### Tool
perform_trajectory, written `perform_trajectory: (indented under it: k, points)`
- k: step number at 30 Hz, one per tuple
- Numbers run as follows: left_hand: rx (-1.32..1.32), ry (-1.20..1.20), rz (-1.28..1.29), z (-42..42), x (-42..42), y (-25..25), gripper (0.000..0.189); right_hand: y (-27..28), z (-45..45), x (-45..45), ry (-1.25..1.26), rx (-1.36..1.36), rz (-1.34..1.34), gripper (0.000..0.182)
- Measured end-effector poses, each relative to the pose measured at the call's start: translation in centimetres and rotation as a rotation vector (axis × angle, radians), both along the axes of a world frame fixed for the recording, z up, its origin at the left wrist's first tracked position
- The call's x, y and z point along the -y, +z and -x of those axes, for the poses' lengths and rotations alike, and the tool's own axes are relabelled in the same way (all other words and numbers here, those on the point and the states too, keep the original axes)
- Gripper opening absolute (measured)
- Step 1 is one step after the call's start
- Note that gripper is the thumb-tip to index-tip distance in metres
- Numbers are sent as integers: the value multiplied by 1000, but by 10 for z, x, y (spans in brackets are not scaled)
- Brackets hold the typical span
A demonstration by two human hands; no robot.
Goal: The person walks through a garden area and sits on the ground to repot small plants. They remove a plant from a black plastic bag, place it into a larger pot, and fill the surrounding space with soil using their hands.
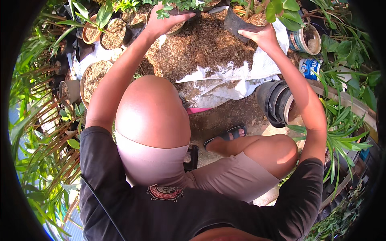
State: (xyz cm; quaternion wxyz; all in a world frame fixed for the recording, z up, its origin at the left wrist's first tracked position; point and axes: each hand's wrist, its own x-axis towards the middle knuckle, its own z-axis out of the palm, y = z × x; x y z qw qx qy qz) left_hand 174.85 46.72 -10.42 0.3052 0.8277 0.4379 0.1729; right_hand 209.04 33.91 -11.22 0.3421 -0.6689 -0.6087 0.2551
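At the top of the view, my left hand (161,22) grips the side of a dark plant pot, its thumb lying along the rim. Small-leaved green foliage (181,4) partly covers that pot and my fingers. My right hand (263,35) holds the edge of a black plastic grow bag (236,25) that carries a broad-leaved plant (276,10). Loose brown potting mix (199,45) is heaped between my hands on a white plastic sheet (265,61).
Pots of brown mix, including a wide one (93,78), line the left. On the right lie stacked black pots (273,102), a blue-and-white container (310,68) and a tipped bucket (312,39). Strappy-leaved plants (340,132) crowd my right elbow. My knees flank the sheet's near edge.
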Motion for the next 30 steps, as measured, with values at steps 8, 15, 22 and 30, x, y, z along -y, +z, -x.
perform_trajectory:
  k: [8, 15, 22, 30]
  points:
    - [276, -181, 213, -12, 13, 88, 54, 89, -2, 74, -35, -87, -67, 95]
    - [325, -223, 242, 38, 54, 149, 52, 155, 35, 96, -96, -269, 51, 95]
    - [445, -9, 104, 96, 81, 142, 57, 174, 92, 98, -34, -286, 34, 86]
    - [497, 174, 134, 172, 120, 165, 58, 194, 156, 101, 30, -489, 2, 94]
